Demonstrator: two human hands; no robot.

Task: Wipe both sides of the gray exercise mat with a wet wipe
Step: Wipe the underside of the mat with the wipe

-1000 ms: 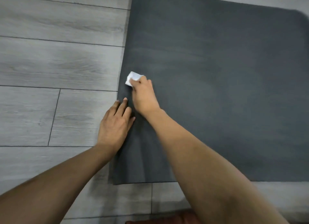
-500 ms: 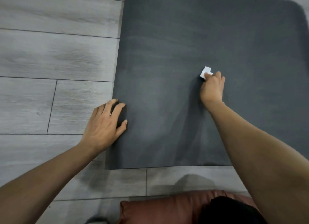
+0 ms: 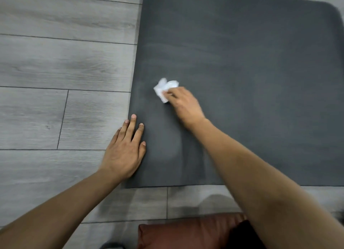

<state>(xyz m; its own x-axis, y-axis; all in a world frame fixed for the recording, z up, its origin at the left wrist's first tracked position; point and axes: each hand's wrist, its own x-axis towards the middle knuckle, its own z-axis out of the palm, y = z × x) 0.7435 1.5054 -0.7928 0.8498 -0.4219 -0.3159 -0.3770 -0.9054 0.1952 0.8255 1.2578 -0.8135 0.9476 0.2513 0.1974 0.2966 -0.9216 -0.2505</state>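
Observation:
The gray exercise mat (image 3: 251, 66) lies flat on the floor and fills the right and upper part of the view. My right hand (image 3: 184, 104) grips a crumpled white wet wipe (image 3: 163, 89) and holds it against the mat, a little right of the mat's left edge. My left hand (image 3: 124, 150) lies flat with straight fingers across the mat's left edge near its front left corner, half on the mat and half on the floor.
Gray wood-look floor planks (image 3: 65, 68) lie to the left of the mat and in front of it. A reddish-brown cushion (image 3: 186, 234) sits at the bottom edge, just before the mat's front edge.
My right hand swept the wipe from the mat's left edge to its middle, then back left to where it is now. My left hand stayed flat on the left edge.

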